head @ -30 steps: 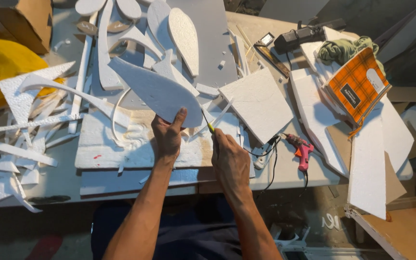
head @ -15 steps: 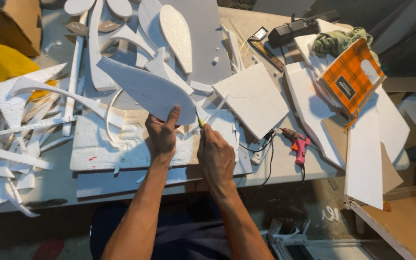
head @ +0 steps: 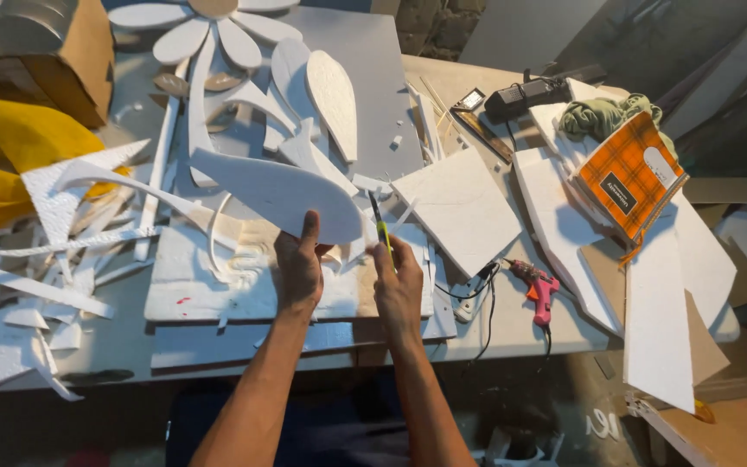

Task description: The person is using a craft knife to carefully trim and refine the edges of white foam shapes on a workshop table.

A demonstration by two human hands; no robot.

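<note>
Here, at a cluttered worktable, I have my left hand clamped on the lower edge of a leaf-shaped white foam piece, thumb on top, the piece tilted up off the bench. My right hand is closed around a yellow-green craft knife, blade pointing away from me, its tip just beside the foam piece's right end. Below both hands lies a white foam slab; white offcuts spread to the left, a pink glue gun sits to the right near an orange checked cloth. As I judge it, trimming this edge well calls for a shallow blade angle, light strokes away from the holding thumb, and the foam held firmly close to the cut so it cannot flex.
</note>
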